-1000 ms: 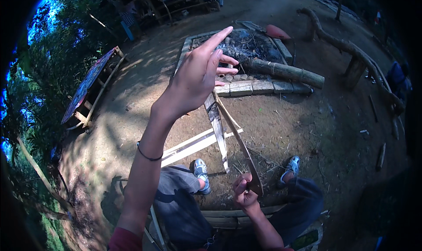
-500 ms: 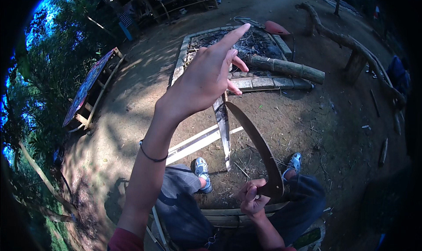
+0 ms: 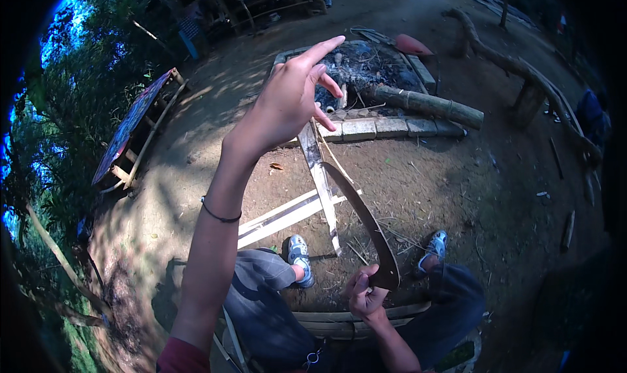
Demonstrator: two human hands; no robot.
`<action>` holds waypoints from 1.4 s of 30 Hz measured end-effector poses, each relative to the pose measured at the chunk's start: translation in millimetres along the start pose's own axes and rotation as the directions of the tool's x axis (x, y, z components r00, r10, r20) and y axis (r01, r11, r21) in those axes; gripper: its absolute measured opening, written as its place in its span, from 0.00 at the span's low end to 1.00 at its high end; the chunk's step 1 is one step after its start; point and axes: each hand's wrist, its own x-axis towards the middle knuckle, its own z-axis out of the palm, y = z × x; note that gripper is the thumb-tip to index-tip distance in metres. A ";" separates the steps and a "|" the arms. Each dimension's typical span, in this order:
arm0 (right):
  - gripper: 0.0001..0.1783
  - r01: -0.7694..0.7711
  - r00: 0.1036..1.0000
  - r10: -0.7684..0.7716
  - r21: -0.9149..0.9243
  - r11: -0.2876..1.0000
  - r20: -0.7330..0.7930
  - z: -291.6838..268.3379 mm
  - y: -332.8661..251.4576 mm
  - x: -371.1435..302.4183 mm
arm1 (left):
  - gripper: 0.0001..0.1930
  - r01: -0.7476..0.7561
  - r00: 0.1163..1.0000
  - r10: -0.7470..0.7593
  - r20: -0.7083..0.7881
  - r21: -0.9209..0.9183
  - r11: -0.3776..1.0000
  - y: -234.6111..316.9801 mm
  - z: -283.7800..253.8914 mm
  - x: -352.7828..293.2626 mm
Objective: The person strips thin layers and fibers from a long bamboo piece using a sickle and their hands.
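Observation:
My left hand (image 3: 284, 102) is raised in front of me at the top of an upright bamboo strip (image 3: 319, 174). Its index finger sticks out and the other fingers are bent. The hand hides the strip's upper end, while the lower end meets the ground. A thin pale sliver (image 3: 337, 156) hangs beside the strip. Low in front of my body, my right hand (image 3: 366, 296) is closed around the handle of a curved machete (image 3: 371, 224). The blade points up and away, its tip overlapping the strip's right edge in view.
Pale split bamboo lengths (image 3: 281, 220) lie by my left shoe (image 3: 299, 259). Beyond is a block-edged fire pit (image 3: 385, 127) with ash and a thick bamboo pole (image 3: 428, 104). A bamboo bench (image 3: 151, 138) stands left, a log rail (image 3: 499, 58) right. More bamboo (image 3: 339, 327) lies below my hands.
My left hand and the strip's top have shifted left. The machete has moved left with my right hand. The thin sliver now shows beside the strip.

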 end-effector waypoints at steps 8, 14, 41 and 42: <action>0.18 0.076 0.997 -0.076 -0.025 0.997 -0.015 11.6 12.4 15.3 | 0.23 0.016 1.000 -0.016 -0.017 0.002 1.000 -3.2 -4.8 -3.2; 0.19 0.091 0.996 -0.091 0.000 0.996 -0.024 17.0 12.7 19.1 | 0.23 0.032 0.999 -0.032 -0.025 0.000 0.999 -7.2 -6.9 -4.1; 0.10 0.225 0.971 -0.239 -0.322 0.920 -0.004 57.4 21.2 23.1 | 0.22 0.042 0.999 -0.041 -0.034 0.019 0.999 -15.0 -4.5 4.1; 0.12 0.341 0.936 -0.347 -0.404 0.849 0.060 61.0 15.7 30.1 | 0.22 0.037 0.999 -0.036 -0.040 0.040 0.999 -18.9 -5.8 5.6</action>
